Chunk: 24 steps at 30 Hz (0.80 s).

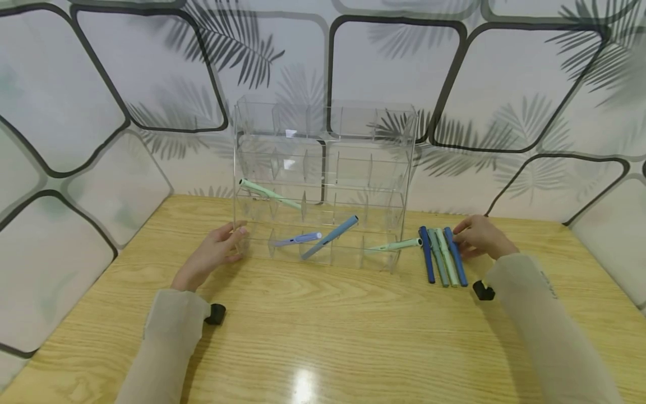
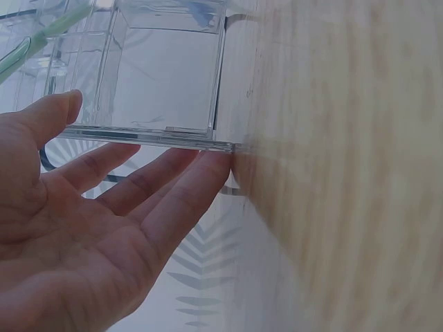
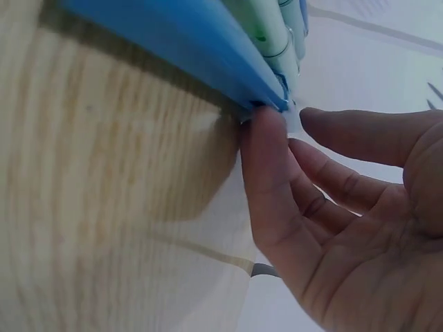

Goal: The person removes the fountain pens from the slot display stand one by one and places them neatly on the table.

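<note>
A clear acrylic rack (image 1: 323,185) with rows of small compartments stands against the back wall. My left hand (image 1: 214,249) is at its lower left side; in the left wrist view the straight fingers (image 2: 173,187) touch the side panel and the thumb overlaps its front edge. Four capped pens lie side by side right of the rack: a dark blue pen (image 1: 427,255), a grey-green pen (image 1: 438,258), a pale green pen (image 1: 447,258) and a blue pen (image 1: 456,258). My right hand (image 1: 479,237) touches the blue pen's far end with a fingertip, thumb apart from it.
Inside the rack are a mint pen (image 1: 270,193) one row up at left, and a lavender pen (image 1: 298,239), a slanted grey-blue pen (image 1: 330,237) and a light green pen (image 1: 396,245) in the bottom row. Patterned cloth (image 1: 393,73) rises behind the wooden table (image 1: 313,325).
</note>
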Tool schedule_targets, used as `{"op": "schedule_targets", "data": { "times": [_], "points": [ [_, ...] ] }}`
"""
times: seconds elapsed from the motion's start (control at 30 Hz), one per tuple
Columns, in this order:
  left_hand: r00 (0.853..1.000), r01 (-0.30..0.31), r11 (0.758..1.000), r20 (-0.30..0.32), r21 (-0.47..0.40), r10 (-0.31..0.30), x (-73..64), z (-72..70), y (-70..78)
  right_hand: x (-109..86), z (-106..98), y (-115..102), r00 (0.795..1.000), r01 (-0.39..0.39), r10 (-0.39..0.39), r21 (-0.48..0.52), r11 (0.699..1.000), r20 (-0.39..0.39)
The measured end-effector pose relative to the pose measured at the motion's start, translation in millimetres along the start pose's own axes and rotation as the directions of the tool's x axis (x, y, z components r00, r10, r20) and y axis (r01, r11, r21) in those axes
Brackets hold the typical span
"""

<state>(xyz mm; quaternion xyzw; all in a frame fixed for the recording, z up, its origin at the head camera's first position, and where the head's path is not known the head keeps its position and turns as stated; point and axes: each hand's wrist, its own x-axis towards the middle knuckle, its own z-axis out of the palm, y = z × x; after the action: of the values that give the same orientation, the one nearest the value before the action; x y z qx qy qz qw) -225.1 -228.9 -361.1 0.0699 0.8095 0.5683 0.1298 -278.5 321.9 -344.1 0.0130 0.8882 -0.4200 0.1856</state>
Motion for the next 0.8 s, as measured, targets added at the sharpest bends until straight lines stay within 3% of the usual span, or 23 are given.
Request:
{"op": "schedule_targets", "data": {
  "times": [0.17,0.3,0.4,0.57,0.7,0.8],
  "points": [
    [1.0,0.005,1.0,0.002,0.004,-0.005,0.5,0.4,1.0,-4.2,-1,-2,1.0,0.017,-0.017,-0.024,1.0,-0.005],
    [1.0,0.008,1.0,0.004,0.005,-0.008,0.7,0.8,2.3,-11.9,-6,-9,0.997,0.05,-0.057,-0.138,0.989,-0.047],
    [1.0,0.007,1.0,0.003,0.008,-0.007,0.6,0.5,2.4,-17.6,-9,-15,0.993,0.061,-0.086,-0.268,0.962,-0.081],
    [1.0,0.007,1.0,0.001,0.005,-0.007,0.7,1.0,2.8,-25.2,-10,-24,0.986,0.075,-0.135,-0.46,0.885,-0.099],
    [1.0,0.008,1.0,-0.004,0.005,-0.008,1.2,0.7,0.6,-31.5,-9,-31,0.978,0.09,-0.176,-0.531,0.842,-0.113],
    [1.0,0.007,1.0,-0.01,0.009,-0.007,1.4,0.4,-0.8,-36.0,-8,-39,0.973,0.1,-0.193,-0.526,0.844,-0.124]
  ]
}}
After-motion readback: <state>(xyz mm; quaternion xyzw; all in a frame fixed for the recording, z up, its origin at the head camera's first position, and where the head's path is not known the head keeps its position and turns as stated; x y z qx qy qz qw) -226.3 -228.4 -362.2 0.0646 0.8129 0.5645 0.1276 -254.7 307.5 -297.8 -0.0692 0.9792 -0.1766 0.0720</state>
